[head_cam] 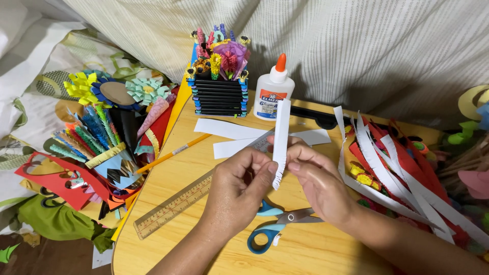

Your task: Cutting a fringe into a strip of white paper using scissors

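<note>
White fringed paper strip (280, 142) stands upright at table centre, pinched by left hand (239, 186) and right hand (318, 181); uneven pull may tear its fringe. Scissors (277, 224) lie at 6 o'clock.

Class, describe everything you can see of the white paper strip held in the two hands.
The white paper strip is long, narrow and thin, cut into a fine fringe along its left edge. It stands nearly upright above the wooden table, in front of the glue bottle. The left hand and right hand pinch its lower part between fingertips; the bottom end hangs free.
</note>
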